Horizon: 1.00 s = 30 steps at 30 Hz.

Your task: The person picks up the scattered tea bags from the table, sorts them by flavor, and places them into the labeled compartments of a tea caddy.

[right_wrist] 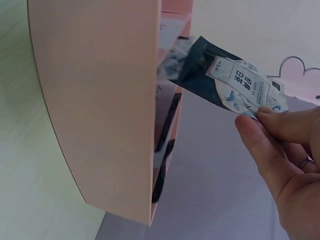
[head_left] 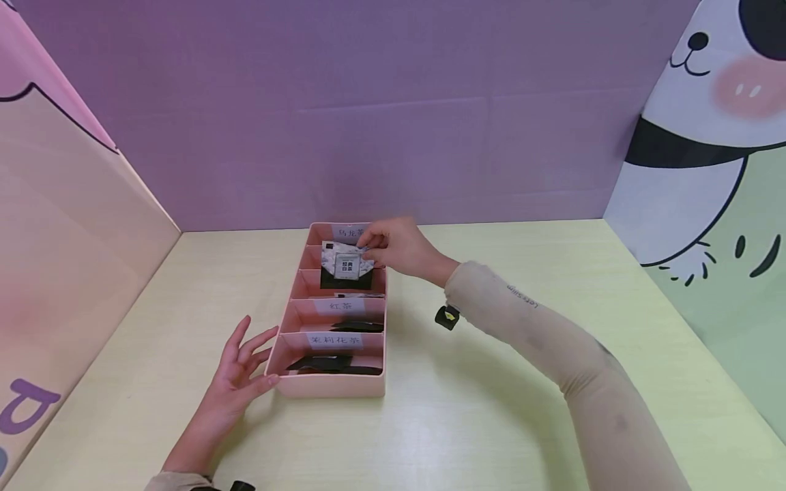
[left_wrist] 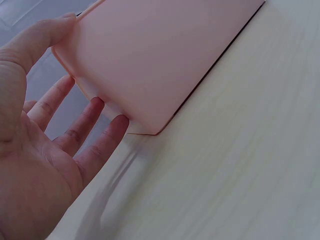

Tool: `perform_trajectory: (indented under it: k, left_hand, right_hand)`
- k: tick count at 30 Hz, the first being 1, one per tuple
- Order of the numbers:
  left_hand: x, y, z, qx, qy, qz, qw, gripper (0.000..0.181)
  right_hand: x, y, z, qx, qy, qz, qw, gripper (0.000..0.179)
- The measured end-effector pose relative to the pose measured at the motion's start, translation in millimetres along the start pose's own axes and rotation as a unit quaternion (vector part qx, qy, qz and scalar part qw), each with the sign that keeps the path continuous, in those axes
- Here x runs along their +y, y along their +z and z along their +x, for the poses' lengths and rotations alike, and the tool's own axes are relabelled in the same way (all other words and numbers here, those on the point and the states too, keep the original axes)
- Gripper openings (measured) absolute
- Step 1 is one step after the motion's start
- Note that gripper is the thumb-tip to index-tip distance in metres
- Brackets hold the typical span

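A long pink divided box [head_left: 331,387] holds flat tea sachets in its compartments. Above a compartment towards its far end, my right hand [head_left: 402,249] pinches a dark tea sachet with a white printed label [head_left: 348,264] by its edge, between thumb and fingertips. The right wrist view shows this tea sachet [right_wrist: 245,82] tilted over the box's rim, its lower end close to a blurred printed piece. My left hand [head_left: 236,382] touches the near left corner of the box with spread fingers. In the left wrist view its fingertips rest on the pink wall [left_wrist: 150,55].
Black sachets [head_left: 328,364] lie in the nearest compartment, and another dark sachet [head_left: 358,326] lies in the one behind. Handwritten paper labels [head_left: 334,341] mark several dividers. The pale wooden table [head_left: 491,409] meets a purple backdrop [head_left: 393,116] and printed side panels.
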<state>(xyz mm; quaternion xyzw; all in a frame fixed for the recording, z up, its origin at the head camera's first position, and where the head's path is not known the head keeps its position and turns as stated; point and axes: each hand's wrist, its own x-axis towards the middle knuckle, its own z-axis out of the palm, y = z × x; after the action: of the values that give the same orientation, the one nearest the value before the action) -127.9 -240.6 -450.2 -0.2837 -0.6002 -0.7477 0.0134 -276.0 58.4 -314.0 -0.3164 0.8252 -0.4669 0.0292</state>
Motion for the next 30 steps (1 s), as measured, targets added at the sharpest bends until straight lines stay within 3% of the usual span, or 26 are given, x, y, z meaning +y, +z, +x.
perform_trajectory:
  k: [13,20,30]
  left_hand:
    - [1.6,0.3,-0.8,0.012,-0.014,0.011,0.9998,0.093]
    - [2.1,0.9,-1.4,0.016,-0.015,0.015,0.9997,0.093]
    - [3.1,1.1,-0.4,0.005,-0.005,0.001,1.0000,0.095]
  right_hand:
    - [-0.1,33.7,0.6,-0.033,-0.044,-0.090,0.9944,0.008]
    - [4.0,47.3,-2.9,-0.055,-0.082,-0.139,0.9854,0.009]
    - [6.3,61.5,-3.6,-0.099,-0.070,-0.183,0.9756,0.016]
